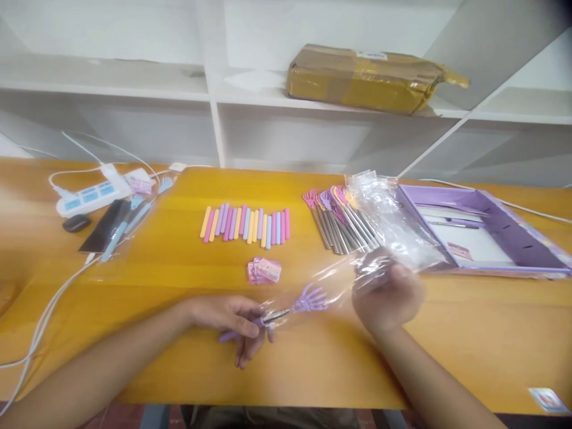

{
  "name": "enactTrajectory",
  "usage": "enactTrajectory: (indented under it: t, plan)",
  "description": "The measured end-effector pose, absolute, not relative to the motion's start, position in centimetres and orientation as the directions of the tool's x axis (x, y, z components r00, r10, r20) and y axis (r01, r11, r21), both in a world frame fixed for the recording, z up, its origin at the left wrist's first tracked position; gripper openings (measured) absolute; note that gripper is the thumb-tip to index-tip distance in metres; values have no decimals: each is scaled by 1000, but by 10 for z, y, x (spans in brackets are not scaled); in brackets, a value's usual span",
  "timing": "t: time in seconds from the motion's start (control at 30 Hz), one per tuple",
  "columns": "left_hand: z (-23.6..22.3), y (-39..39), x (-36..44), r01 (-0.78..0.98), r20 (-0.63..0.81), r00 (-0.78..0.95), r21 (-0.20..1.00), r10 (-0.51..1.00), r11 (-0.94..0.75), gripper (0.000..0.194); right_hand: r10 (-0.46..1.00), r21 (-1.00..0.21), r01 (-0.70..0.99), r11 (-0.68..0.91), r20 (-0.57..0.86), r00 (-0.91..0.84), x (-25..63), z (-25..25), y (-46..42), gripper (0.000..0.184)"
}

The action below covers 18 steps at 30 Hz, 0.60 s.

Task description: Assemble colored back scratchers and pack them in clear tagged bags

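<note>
My left hand (245, 328) is closed around the purple handle of a back scratcher (309, 299), whose claw head points right. A clear plastic bag (342, 277) stretches from the scratcher's head to my right hand (391, 292), which is blurred but closed on the bag's far end. The claw appears to lie inside the plastic. Beyond my hands, coloured handle sleeves (245, 225) lie in a row, with a small pile of pink cards (264, 271) in front of them. Several metal-shafted scratcher heads (342, 220) are heaped beside a stack of clear bags (393, 220).
At the right stands a purple box (513, 229) with a pen-like item and a card inside. On the left are a power strip (96, 193), white cables, a black object (75, 223) and bagged blue scratchers (123, 229). A taped parcel (361, 77) sits on the shelf.
</note>
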<state>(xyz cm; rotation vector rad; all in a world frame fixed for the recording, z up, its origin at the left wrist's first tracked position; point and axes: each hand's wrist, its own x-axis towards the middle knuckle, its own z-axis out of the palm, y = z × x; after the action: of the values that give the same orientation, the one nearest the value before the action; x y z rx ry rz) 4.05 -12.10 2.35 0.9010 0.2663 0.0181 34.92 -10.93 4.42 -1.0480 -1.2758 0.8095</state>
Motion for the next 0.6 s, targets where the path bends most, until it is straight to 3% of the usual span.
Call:
enactTrajectory:
  t: [0.1, 0.17, 0.23, 0.3, 0.4, 0.47, 0.6]
  plan:
    - [25, -121, 39, 168, -293, 950, 773, 109, 612, 47, 878, -901, 21, 434, 427, 216, 362, 58, -96, 48]
    - [25, -122, 38, 182, -321, 939, 772, 127, 609, 43, 795, -844, -56, 534, 478, 375, 371, 66, -87, 41]
    - [25, -123, 37, 162, -322, 929, 796, 181, 583, 41, 771, -815, -152, 559, 443, 458, 372, 69, -82, 37]
    - [25, -124, 39, 139, -314, 924, 807, 218, 574, 42, 873, -872, -213, 441, 362, 326, 362, 64, -84, 32]
    - [26, -126, 41, 137, -328, 918, 790, 224, 597, 43, 981, -976, -107, 190, 194, -28, 336, 50, -93, 30]
    - [27, -127, 41, 148, -342, 913, 786, 223, 601, 42, 991, -993, -52, 105, 109, -77, 330, 44, -91, 32]
    - [31, -128, 41, 179, -353, 915, 791, 198, 586, 41, 946, -992, -18, 121, 110, 306, 383, 56, -57, 46]
